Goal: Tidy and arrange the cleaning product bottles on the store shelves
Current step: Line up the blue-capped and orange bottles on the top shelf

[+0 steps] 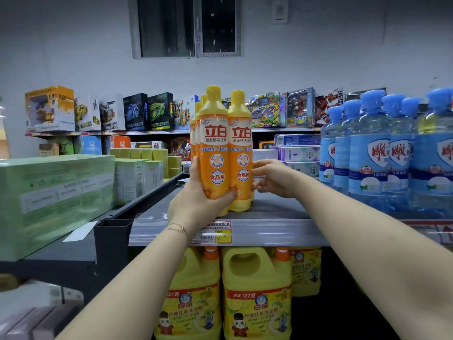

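Several orange dish-soap bottles with yellow caps stand in a cluster on the grey top shelf. My left hand wraps around the base of the front left orange bottle, thumb across its lower label. My right hand rests against the right side of the front right orange bottle, fingers curled at its lower body. More orange bottles stand behind, mostly hidden. Both front bottles are upright.
Blue-capped clear bottles fill the shelf's right side. Green boxes sit on the left shelf. Yellow detergent jugs stand on the shelf below. A price tag hangs on the shelf edge. Toy boxes line the far shelves.
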